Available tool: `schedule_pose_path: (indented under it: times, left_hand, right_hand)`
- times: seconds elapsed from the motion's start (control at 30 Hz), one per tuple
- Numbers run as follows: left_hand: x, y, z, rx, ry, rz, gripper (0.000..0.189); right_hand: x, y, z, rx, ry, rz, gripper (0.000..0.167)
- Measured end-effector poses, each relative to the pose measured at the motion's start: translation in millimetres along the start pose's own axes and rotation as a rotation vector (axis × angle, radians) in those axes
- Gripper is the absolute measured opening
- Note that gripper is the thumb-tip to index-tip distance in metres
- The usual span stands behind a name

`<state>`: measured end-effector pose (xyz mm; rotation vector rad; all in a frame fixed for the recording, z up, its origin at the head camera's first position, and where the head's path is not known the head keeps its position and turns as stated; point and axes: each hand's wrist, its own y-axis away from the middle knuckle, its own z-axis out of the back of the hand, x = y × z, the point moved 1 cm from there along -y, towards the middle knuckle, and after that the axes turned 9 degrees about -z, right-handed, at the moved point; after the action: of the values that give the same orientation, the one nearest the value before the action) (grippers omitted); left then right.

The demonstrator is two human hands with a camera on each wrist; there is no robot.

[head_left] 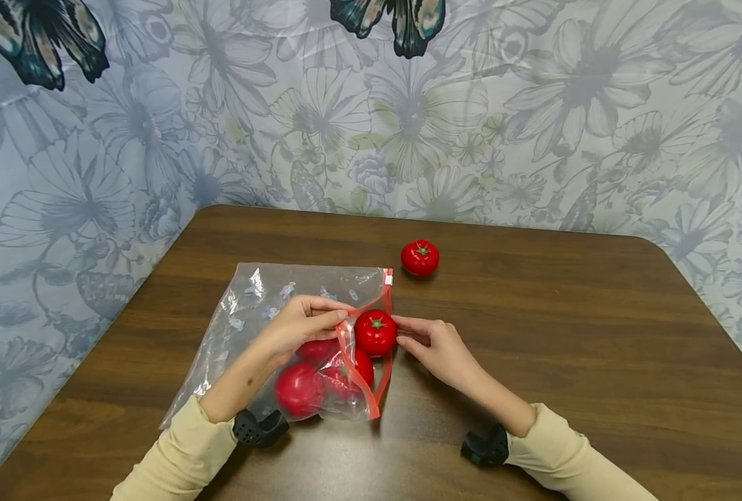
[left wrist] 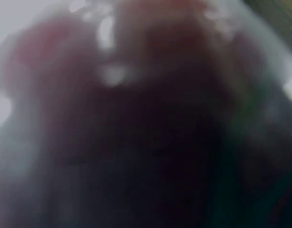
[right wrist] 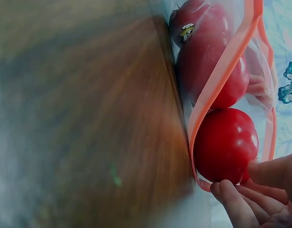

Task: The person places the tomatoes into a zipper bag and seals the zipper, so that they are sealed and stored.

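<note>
A clear zip bag (head_left: 220, 348) with an orange-red zip edge lies on the table, its mouth facing right. Several red tomatoes (head_left: 298, 390) are inside, seen through the plastic. My left hand (head_left: 298, 323) pinches the upper lip of the bag near the zip strip. In the bag's gaping mouth sits another tomato (head_left: 375, 332), green-stemmed and glossy. My right hand (head_left: 439, 346) holds that tomato from its right side by thumb and fingertips. The right wrist view shows the same tomato (right wrist: 225, 145) framed by the orange zip edge (right wrist: 217, 80). The left wrist view is dark and blurred.
A single tomato (head_left: 420, 257) stands on the brown wooden table (head_left: 565, 313) beyond the bag's upper right corner. A white slider (head_left: 388, 280) sits at the far end of the zip. Behind the table hangs a flowered cloth (head_left: 408, 125) with butterflies.
</note>
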<state>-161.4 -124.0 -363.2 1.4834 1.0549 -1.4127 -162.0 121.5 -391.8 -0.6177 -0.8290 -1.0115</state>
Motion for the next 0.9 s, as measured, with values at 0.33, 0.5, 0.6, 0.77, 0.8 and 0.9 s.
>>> schedule_pose_path:
  times: [0.33, 0.5, 0.6, 0.77, 0.8, 0.9]
  left_hand:
    - [-0.6, 0.8, -0.3, 0.008, 0.002, -0.015, 0.030]
    - [-0.1, 1.0, 0.6, 0.002, 0.007, -0.015, 0.030]
    - [0.1, 1.8, 1.4, -0.002, 0.005, -0.016, 0.030]
    - [0.2, 2.2, 3.2, -0.006, 0.002, -0.030, 0.030]
    - [0.6, 1.8, 3.5, -0.007, 0.002, -0.032, 0.030]
    - [0.6, 1.9, 4.1, -0.008, 0.001, -0.036, 0.030]
  right_hand:
    - [7, 2.8, -12, 0.116, -0.127, -0.026, 0.038]
    - [7, 3.2, -14, 0.138, -0.158, -0.019, 0.038]
    - [5, 3.3, -16, 0.160, -0.185, -0.019, 0.038]
    - [7, 5.5, -19, 0.198, -0.213, -0.022, 0.040]
    - [8, 6.1, -19, 0.202, -0.216, -0.023, 0.041]
    - [11, 8.1, -20, 0.213, -0.223, -0.029, 0.041]
